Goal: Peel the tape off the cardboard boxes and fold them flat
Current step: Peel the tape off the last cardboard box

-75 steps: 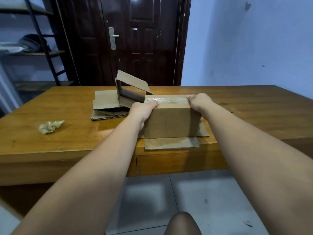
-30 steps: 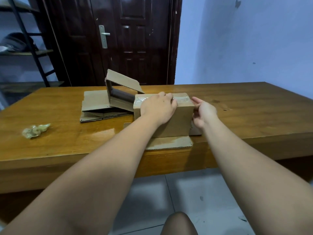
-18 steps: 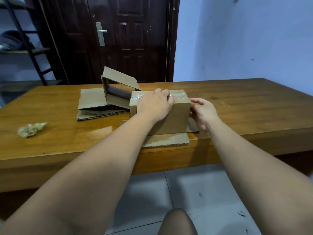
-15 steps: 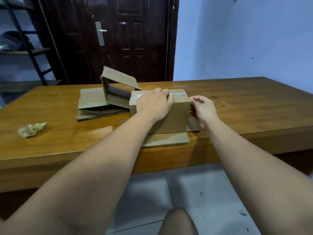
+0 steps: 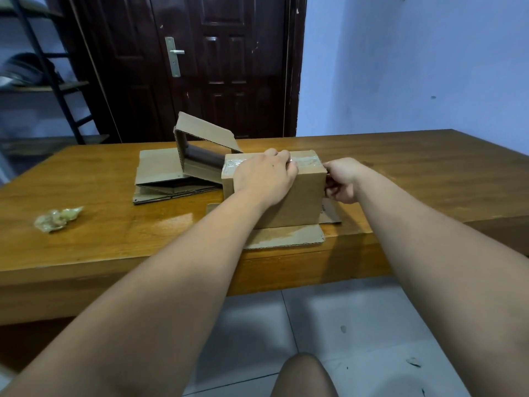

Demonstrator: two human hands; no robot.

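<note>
The left hand (image 5: 264, 174) has come off the box's left corner and now lies flat across the top of the taped cardboard box (image 5: 300, 196), fingers pressed together over the clear tape (image 5: 307, 161). The right hand (image 5: 342, 179) has dropped from the top edge to the box's 3 o'clock end, fingers curled in a pinch there; whether it has the tape end, I cannot tell. My read: one hand braces, the other hunts for a tape edge, so peeling is about to begin. The box stands near the wooden table (image 5: 429, 173)'s front edge, bottom flaps splayed. At 10 o'clock lie flattened boxes (image 5: 160, 179), at 9 o'clock a crumpled tape wad (image 5: 57, 219). No readable writing anywhere.
</note>
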